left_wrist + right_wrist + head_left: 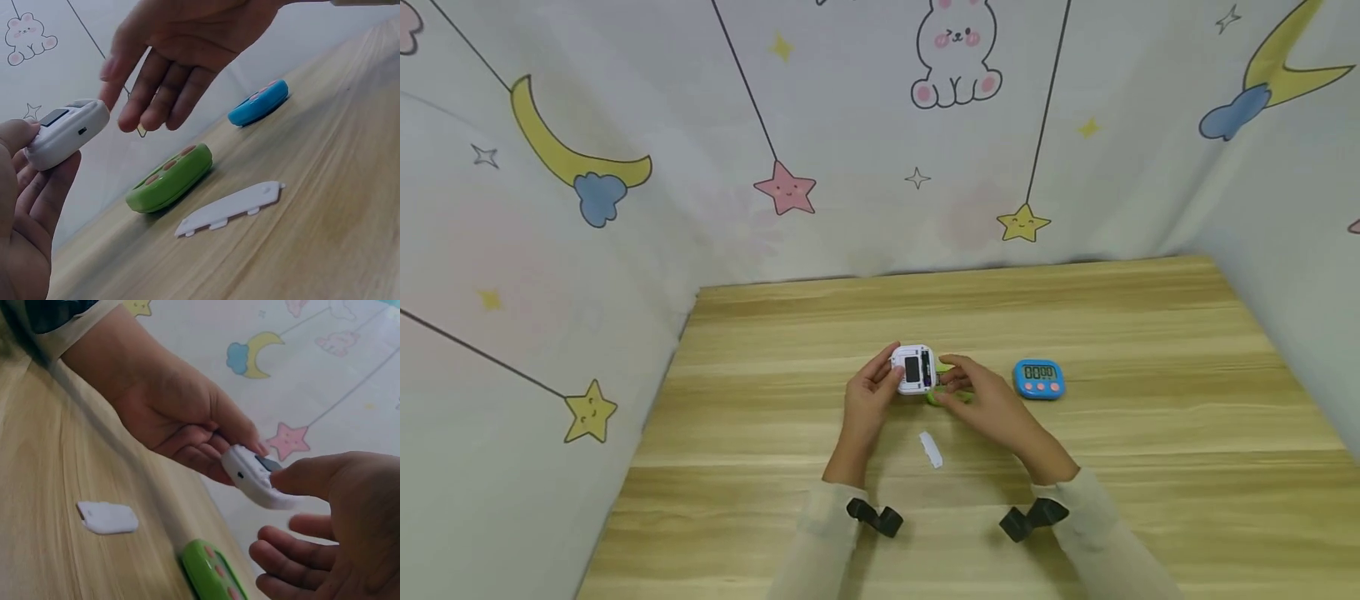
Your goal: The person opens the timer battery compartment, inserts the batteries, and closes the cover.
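Note:
A white digital timer (pixel 906 380) is held in my left hand (pixel 862 412), thumb on its back face and fingers behind. That back faces up, with a dark battery slot uncovered along its right side and a dark battery apparently in it. My right hand (pixel 992 406) hovers at the timer's right edge, fingers loosely extended; the index finger and thumb are close to or touching it. Below, a white battery cover (pixel 931 450) lies loose on the table. Under the right hand sits a green timer (pixel 172 181), mostly hidden in the head view.
A blue timer (pixel 1040 380) with pink buttons lies to the right of my right hand, its display showing zeros. The wooden table (pixel 760 492) meets a pale printed curtain (pixel 865 125) at the back and sides. Black straps with small blocks sit on both wrists.

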Demonstrator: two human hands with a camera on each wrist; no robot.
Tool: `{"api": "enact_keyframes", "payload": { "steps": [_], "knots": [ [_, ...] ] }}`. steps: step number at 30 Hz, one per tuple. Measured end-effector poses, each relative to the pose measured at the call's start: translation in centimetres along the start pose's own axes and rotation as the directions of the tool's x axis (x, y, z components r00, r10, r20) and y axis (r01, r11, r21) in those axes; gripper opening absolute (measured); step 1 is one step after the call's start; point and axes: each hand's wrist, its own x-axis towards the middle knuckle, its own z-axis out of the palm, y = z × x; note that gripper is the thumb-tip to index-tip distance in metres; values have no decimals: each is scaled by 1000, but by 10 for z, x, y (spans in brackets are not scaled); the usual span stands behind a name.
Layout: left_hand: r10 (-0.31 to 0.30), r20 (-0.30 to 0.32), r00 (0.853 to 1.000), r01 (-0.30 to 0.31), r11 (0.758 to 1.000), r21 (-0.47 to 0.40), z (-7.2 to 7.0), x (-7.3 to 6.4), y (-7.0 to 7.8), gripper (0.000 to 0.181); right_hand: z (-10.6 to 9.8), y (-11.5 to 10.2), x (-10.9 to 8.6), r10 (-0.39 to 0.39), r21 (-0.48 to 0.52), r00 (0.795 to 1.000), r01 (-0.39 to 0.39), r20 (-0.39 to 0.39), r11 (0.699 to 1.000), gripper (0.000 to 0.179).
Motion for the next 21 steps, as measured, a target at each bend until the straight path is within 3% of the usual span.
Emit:
{"api": "enact_keyframes", "payload": {
  "steps": [5, 11, 21],
  "knots": [
    [22, -46, 999, -24, 999, -30, -2, 2, -1, 41, -2, 0, -8, -49, -44, 994, 54, 94, 998, 34],
    [29, -50, 998, -32, 998, -55, -2, 3, -1, 41, 5, 3, -10, -165, -106, 943, 203, 289, 973, 44],
    [12, -59, 998, -16, 998, -66, -2, 2, -2, 41, 16, 7, -17, -186, -284, 910, 301, 371, 910, 56]
  ]
}}
